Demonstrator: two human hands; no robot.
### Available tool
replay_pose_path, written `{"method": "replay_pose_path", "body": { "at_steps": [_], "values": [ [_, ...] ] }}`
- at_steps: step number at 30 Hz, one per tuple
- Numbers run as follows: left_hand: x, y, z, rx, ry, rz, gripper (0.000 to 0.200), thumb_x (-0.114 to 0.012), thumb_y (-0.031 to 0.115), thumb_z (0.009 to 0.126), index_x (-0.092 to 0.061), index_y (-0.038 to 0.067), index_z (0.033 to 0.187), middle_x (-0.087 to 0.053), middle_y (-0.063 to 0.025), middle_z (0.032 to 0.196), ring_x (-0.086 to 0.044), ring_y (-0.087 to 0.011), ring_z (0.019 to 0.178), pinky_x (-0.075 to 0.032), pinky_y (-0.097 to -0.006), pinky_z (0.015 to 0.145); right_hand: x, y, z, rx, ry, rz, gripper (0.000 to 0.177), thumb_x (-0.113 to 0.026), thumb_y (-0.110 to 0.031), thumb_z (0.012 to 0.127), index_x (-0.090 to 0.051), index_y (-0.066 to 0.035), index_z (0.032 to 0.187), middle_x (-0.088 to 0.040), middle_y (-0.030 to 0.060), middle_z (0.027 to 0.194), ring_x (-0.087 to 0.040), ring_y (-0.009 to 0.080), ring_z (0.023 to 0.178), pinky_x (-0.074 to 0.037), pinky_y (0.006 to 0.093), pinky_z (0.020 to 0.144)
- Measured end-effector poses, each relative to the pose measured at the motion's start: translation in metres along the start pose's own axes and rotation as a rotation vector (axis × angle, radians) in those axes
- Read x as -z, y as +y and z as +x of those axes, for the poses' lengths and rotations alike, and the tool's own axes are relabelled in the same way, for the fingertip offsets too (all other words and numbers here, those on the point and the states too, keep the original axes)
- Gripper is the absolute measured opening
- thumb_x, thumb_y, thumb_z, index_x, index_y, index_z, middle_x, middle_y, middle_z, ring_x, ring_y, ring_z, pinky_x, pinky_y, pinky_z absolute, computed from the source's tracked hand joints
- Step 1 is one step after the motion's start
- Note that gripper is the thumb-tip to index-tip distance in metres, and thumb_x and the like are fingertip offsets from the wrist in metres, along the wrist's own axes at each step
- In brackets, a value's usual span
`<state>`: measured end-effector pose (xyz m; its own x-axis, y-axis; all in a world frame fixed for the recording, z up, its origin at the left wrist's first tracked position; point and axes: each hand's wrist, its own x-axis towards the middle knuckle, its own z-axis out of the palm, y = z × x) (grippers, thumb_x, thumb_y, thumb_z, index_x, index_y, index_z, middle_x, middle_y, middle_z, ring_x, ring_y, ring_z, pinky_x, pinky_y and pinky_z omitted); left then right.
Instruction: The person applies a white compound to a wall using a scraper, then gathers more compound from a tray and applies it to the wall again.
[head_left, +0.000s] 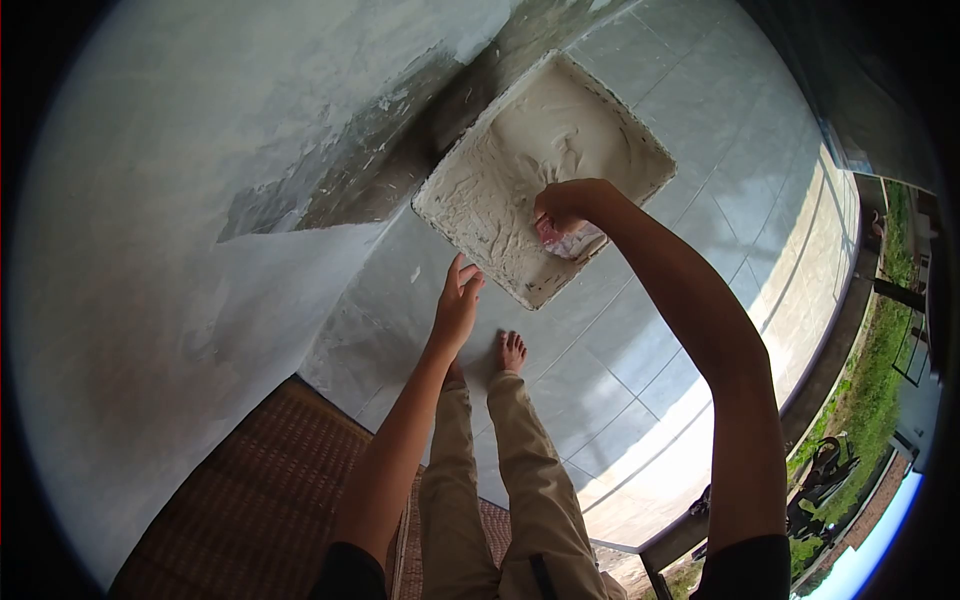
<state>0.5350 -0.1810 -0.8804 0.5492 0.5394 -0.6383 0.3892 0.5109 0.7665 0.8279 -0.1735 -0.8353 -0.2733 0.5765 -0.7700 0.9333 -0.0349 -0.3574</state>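
Observation:
A square tray (640,130) full of white plaster lies on the tiled floor by the wall. My right hand (562,205) reaches down into the tray and is closed on a trowel (572,240) with a reddish handle, its blade smeared with plaster. My left hand (456,303) hangs open with fingers spread, just short of the tray's near corner, holding nothing. My bare foot (511,352) and trouser legs (520,470) stand on the tiles below the tray.
A white plastered wall (200,200) fills the left, with a bare grey patch (340,180) near its base. A brown woven mat (260,490) lies at lower left. The tiled floor (720,130) ends at a ledge on the right, with greenery beyond.

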Motion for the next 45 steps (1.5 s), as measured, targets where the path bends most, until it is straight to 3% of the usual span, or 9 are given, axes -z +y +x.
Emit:
{"method": "replay_pose_path", "body": {
  "at_steps": [10,15,19,28,30,34,36,39,45],
  "values": [
    [-0.001,0.0,-0.002,0.0,0.0,-0.006,0.066,-0.051,0.031,0.104,-0.02,0.009,0.159,-0.051,-0.0154,0.146,-0.057,-0.0233,0.123,-0.043,-0.0391,0.103,0.008,0.0,-0.008,-0.235,0.03,-0.01,0.032,-0.069,-0.028,0.086,-0.073,0.001,0.099,-0.072,0.0208,0.1,-0.071,0.0354,0.09,-0.055,0.0437,0.076],
    [-0.001,-0.004,-0.001,-0.006,-0.004,-0.017,0.067,-0.051,0.031,0.104,-0.02,0.009,0.159,-0.051,-0.0147,0.145,-0.057,-0.0231,0.122,-0.043,-0.0382,0.103,0.012,-0.004,-0.014,-0.335,0.036,-0.046,0.03,-0.069,-0.01,0.076,-0.075,0.001,0.103,-0.074,0.0163,0.107,-0.073,0.034,0.095,-0.058,0.0424,0.075],
    [-0.001,-0.002,-0.001,-0.003,-0.003,-0.019,0.067,-0.051,0.032,0.104,-0.02,0.008,0.159,-0.052,-0.0144,0.144,-0.057,-0.0229,0.122,-0.043,-0.0378,0.103,0.008,-0.003,-0.021,-0.333,0.128,-0.083,0.032,-0.069,-0.028,0.087,-0.073,0.001,0.099,-0.073,0.0207,0.103,-0.072,0.0365,0.093,-0.057,0.0434,0.077],
    [-0.001,-0.007,0.0,-0.02,0.0,-0.012,0.068,-0.051,0.034,0.104,-0.02,0.007,0.159,-0.052,-0.0145,0.143,-0.058,-0.0233,0.122,-0.045,-0.0382,0.101,0.015,-0.008,-0.015,-0.272,0.08,-0.152,0.031,-0.072,-0.024,0.081,-0.074,0.002,0.097,-0.073,0.0214,0.101,-0.073,0.0369,0.09,-0.057,0.0447,0.074],
    [-0.001,-0.007,0.0,-0.013,0.002,-0.015,0.069,-0.051,0.035,0.104,-0.02,0.007,0.159,-0.052,-0.0144,0.143,-0.058,-0.0234,0.122,-0.044,-0.0387,0.101,0.024,-0.017,-0.017,-0.439,0.003,-0.134,0.037,-0.076,-0.009,0.072,-0.076,-0.007,0.109,-0.072,0.0118,0.116,-0.072,0.0302,0.103,-0.058,0.0414,0.08],
    [-0.002,-0.007,0.0,-0.013,0.003,-0.02,0.069,-0.051,0.035,0.104,-0.02,0.007,0.159,-0.052,-0.0144,0.143,-0.058,-0.0232,0.122,-0.044,-0.0386,0.102,0.021,-0.008,-0.008,-0.451,-0.039,-0.112,0.038,-0.077,-0.009,0.072,-0.076,-0.008,0.11,-0.072,0.0116,0.114,-0.072,0.0297,0.103,-0.058,0.0409,0.08],
    [-0.002,-0.006,-0.001,-0.013,0.0,-0.014,0.069,-0.051,0.035,0.104,-0.02,0.007,0.158,-0.052,-0.0142,0.143,-0.058,-0.0223,0.121,-0.044,-0.0381,0.101,0.021,-0.005,-0.008,-0.394,0.024,-0.105,0.026,-0.072,-0.006,0.07,-0.076,0.001,0.094,-0.074,0.0195,0.094,-0.074,0.0346,0.085,-0.057,0.0442,0.07],
    [-0.001,-0.005,-0.001,-0.007,0.005,-0.001,0.068,-0.052,0.035,0.103,-0.022,0.007,0.158,-0.053,-0.014,0.142,-0.058,-0.0213,0.119,-0.044,-0.0368,0.101,0.034,-0.008,-0.008,-0.48,-0.19,-0.121,0.028,-0.077,-0.011,0.07,-0.076,0.0,0.096,-0.074,0.0175,0.092,-0.074,0.0328,0.081,-0.057,0.0433,0.071],
    [-0.002,-0.005,-0.002,-0.004,0.01,-0.025,0.068,-0.052,0.033,0.103,-0.023,0.007,0.158,-0.055,-0.0126,0.14,-0.058,-0.0202,0.117,-0.044,-0.0354,0.099,0.04,0.014,-0.032,-0.505,-0.073,0.131,0.029,-0.075,-0.016,0.075,-0.075,0.001,0.098,-0.074,0.0189,0.096,-0.073,0.0333,0.08,-0.058,0.0435,0.071]
  ]
}}
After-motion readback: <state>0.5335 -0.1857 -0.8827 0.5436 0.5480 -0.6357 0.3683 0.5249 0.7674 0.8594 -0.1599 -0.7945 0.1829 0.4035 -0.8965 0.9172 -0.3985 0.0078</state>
